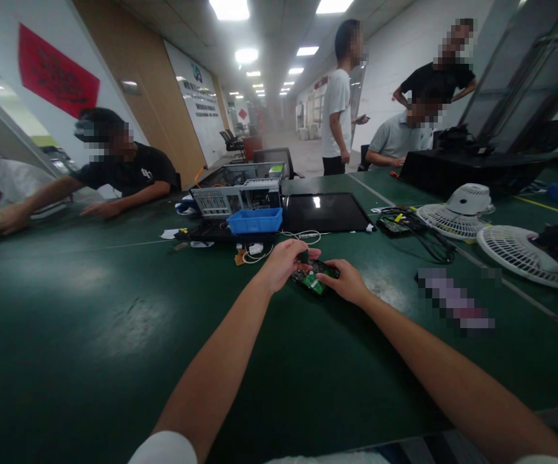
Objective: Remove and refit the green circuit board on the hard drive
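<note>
An opened black device with a green circuit board (310,281) sits low over the green table (187,361), between my two hands. My right hand (347,281) grips its right side, thumb over the board and fingers along the black casing. Just above the board's left part, my left hand (286,263) is closed around a small dark piece (303,256), pinched between thumb and fingers. What that piece is cannot be made out. My left fingers cover part of the device's far edge.
Beyond my hands stand a blue plastic bin (254,221), an opened computer case (235,190) and a flat black screen (327,211). White fan grilles (453,212) and black cables (436,241) lie to the right, near a blurred-out object (455,298). Several people are around the table.
</note>
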`<state>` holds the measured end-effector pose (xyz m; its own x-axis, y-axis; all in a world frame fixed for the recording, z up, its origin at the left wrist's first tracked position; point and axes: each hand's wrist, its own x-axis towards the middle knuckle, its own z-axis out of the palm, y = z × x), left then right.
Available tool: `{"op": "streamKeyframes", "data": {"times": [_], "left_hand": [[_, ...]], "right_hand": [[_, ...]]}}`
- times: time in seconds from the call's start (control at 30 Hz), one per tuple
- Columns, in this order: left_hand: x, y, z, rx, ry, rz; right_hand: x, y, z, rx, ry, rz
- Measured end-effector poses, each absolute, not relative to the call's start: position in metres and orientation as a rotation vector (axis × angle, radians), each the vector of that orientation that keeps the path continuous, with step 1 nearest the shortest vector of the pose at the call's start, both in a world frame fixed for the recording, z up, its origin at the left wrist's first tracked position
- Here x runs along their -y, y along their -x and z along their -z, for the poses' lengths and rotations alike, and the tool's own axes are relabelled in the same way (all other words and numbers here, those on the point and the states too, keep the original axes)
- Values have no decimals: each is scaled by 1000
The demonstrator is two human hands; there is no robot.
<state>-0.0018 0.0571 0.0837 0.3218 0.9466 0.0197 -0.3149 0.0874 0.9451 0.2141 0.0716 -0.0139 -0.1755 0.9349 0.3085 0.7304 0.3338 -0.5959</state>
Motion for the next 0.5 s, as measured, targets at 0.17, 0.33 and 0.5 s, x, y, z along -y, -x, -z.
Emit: {"op": "streamKeyframes", "data": {"times": [0.17,0.33,0.5], "left_hand": [[-62,7,-81,-784,-1101,-1137],[-67,10,-78,-820,-1084,-1198],[-63,7,-79,-790,-1040,-1163]], "right_hand": [[-71,-213,12,1972,1465,-427],[-70,-213,11,1980,1470,-420],[-71,-213,12,1980,1463,-418]]}}
